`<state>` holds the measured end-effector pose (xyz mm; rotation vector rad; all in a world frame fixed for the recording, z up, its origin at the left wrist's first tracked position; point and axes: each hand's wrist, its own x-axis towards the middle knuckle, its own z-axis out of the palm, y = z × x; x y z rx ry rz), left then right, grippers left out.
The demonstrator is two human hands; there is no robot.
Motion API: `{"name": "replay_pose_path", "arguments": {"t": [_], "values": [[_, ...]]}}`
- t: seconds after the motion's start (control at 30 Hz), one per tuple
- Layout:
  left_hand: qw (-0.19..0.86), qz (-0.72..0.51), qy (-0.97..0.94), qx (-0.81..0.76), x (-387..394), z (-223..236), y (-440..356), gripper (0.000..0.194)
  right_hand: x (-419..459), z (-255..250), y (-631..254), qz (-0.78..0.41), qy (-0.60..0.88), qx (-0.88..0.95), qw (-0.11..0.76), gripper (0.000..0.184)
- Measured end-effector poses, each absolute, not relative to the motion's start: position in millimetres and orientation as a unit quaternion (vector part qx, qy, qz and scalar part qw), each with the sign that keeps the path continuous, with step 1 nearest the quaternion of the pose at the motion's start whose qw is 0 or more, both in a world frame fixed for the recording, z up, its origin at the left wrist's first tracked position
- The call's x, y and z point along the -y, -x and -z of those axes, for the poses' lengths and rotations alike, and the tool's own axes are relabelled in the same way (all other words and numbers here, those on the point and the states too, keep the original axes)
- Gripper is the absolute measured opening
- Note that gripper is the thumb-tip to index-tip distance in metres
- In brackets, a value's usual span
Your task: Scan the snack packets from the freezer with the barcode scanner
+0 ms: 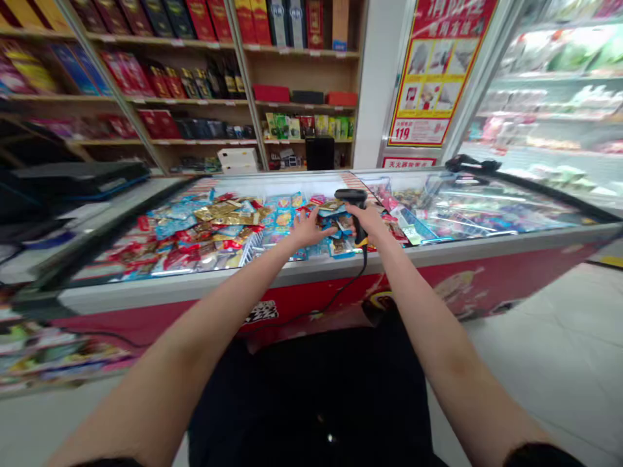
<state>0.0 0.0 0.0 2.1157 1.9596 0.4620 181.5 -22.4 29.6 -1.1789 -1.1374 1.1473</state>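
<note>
Now left hand [311,228] splayed on packet [335,220]; right [370,219]: scanner [351,196].

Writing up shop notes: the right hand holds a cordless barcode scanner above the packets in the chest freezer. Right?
No: the barcode scanner in the right hand is corded, not cordless; the head view shows its black cable running down the front of the chest freezer. The rest holds.

Black short-sleeved top [311,402] over torso, plain dark fabric, small white glint low at centre. Left sleeve cuff [109,463] and right sleeve cuff [540,456] at bottom edge, near corners. Forearms bare down to left hand [311,228] and right hand [370,218].
</note>
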Motion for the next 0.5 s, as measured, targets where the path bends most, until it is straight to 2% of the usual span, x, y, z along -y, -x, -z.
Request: {"name": "replay_pose_path", "arguments": {"t": [0.2, 0.5], "values": [[0.044, -0.148, -0.741, -0.653, 4, 29, -16, 0.117, 15, -14, -171, -0.489, 0.514, 0.498, 0.499, 0.037], [0.035, -0.143, -0.744, -0.652, -36, 27, -28, 0.113, -20, -8, -183, -0.525, 0.515, 0.467, 0.492, 0.033]]}}
